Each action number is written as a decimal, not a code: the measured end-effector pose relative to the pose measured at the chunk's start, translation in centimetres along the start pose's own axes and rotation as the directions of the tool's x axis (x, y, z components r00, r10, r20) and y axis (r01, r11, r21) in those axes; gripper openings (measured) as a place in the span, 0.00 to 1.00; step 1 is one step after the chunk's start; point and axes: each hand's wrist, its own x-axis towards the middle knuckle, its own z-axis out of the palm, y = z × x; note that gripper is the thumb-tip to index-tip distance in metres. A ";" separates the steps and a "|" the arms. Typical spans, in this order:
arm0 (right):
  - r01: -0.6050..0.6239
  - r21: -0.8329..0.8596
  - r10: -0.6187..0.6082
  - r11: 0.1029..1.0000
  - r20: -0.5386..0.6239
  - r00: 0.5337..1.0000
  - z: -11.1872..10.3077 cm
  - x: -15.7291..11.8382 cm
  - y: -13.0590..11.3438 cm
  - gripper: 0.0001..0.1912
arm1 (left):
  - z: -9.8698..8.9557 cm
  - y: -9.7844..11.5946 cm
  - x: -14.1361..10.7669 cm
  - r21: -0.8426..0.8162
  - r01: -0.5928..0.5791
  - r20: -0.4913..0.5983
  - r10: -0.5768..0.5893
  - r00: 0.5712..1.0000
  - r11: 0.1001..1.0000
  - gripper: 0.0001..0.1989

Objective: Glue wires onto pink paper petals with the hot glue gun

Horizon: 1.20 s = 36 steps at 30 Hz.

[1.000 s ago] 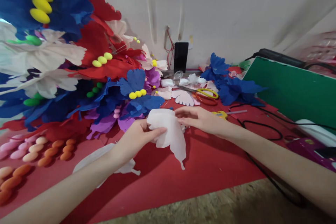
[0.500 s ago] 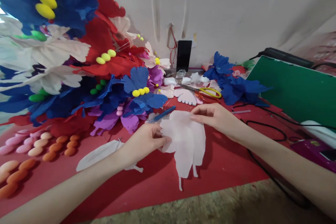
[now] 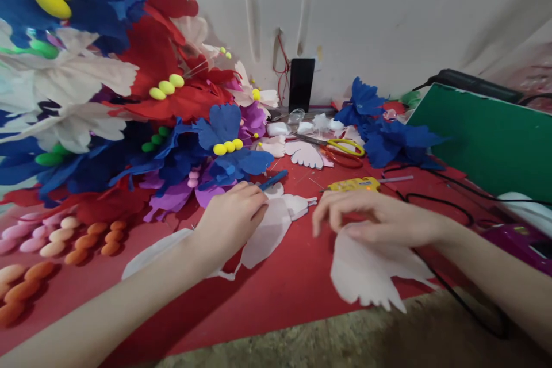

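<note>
My left hand [image 3: 235,213] is curled over white wing-shaped cloth pieces [image 3: 269,233] on the red tabletop; its fingertips are hidden, but it appears to grip their left edge. Off to the right, my right hand [image 3: 371,215] has its thumb on another white cloth wing [image 3: 364,270] with a scalloped lower edge. That piece appears pinched beneath the hand, whose other fingers stay bent and partly apart. Behind the right hand lies a yellow glue gun [image 3: 353,184]. A blue pen [image 3: 273,180] lies just past the left hand. Partly under my left forearm is one more white piece [image 3: 150,253].
Blue, red, white and purple cloth butterflies [image 3: 233,132] pile up at the left. Orange oval strips [image 3: 86,241] lie before them. Yellow-and-orange scissors [image 3: 345,148] and a scalloped template [image 3: 304,155] lie further back. A black cable [image 3: 444,201] runs along the right, near a green board [image 3: 478,138].
My hands have moved apart. The right hand has shifted right with one white wing, its scalloped edge now toward me. The glue gun has come into view, and my left hand has turned over more.
</note>
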 end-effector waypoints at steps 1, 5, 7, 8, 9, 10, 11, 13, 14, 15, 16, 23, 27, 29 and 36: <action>-0.009 -0.065 0.010 0.998 0.028 1.000 0.8 0.4 0.0 0.05 | 0.1 0.1 0.2 0.029 -0.007 -0.005 0.008 1.000 1.000 0.11; -0.052 -0.328 0.061 0.943 0.016 0.998 3.7 1.6 -0.1 0.06 | 0.3 0.7 1.1 0.121 -0.020 -0.032 0.024 0.999 0.992 0.09; -0.044 -0.445 0.049 0.894 -0.001 0.999 4.5 2.1 0.0 0.07 | 0.2 0.9 1.4 0.155 -0.016 -0.044 0.023 0.999 0.988 0.09; -0.038 -0.486 0.040 0.873 -0.006 0.999 4.8 2.3 0.1 0.07 | 0.2 1.0 1.6 0.168 -0.011 -0.048 0.020 0.999 0.986 0.09; -0.037 -0.515 0.036 0.857 -0.012 0.999 4.9 2.5 0.2 0.07 | 0.2 1.1 1.7 0.178 -0.006 -0.049 0.015 0.999 0.984 0.08; -0.038 -0.533 0.036 0.845 -0.014 0.999 4.9 2.6 0.3 0.08 | 0.2 1.1 1.7 0.187 0.000 -0.049 0.009 0.999 0.982 0.07; -0.040 -0.544 0.039 0.838 -0.013 0.999 4.9 2.8 0.4 0.08 | 0.2 1.2 1.8 0.193 0.007 -0.047 0.003 0.999 0.981 0.07; -0.048 -0.557 0.051 0.829 -0.010 0.999 4.8 2.9 0.7 0.09 | 0.3 1.3 1.8 0.206 0.024 -0.037 -0.016 0.999 0.978 0.07; -0.051 -0.557 0.058 0.829 -0.005 0.998 4.8 3.0 0.8 0.09 | 0.3 1.3 1.8 0.212 0.035 -0.030 -0.029 0.999 0.977 0.07; -0.056 -0.554 0.064 0.831 -0.005 0.998 4.8 3.0 0.9 0.09 | 0.3 1.3 1.9 0.218 0.045 -0.021 -0.042 0.999 0.975 0.08; -0.059 -0.549 0.066 0.834 -0.007 0.998 4.8 2.9 1.0 0.09 | 0.3 1.3 1.9 0.223 0.055 -0.011 -0.053 0.999 0.973 0.08; -0.098 -0.495 0.082 0.863 -0.054 0.995 5.2 2.7 1.1 0.08 | 0.1 1.0 2.5 0.241 0.084 0.040 -0.096 0.995 0.967 0.10; -0.118 -0.479 0.092 0.870 -0.079 0.993 5.3 2.8 1.1 0.08 | 0.2 0.8 2.8 0.236 0.094 0.078 -0.115 0.990 0.967 0.09; -0.113 -0.473 0.077 0.874 -0.095 0.992 5.3 2.9 1.3 0.08 | 0.4 0.7 2.7 0.218 0.091 0.087 -0.112 0.990 0.972 0.10; -0.098 -0.457 0.053 0.884 -0.111 0.992 5.6 2.9 1.6 0.08 | 1.1 0.1 2.5 0.106 0.041 -0.021 -0.039 0.999 0.994 0.12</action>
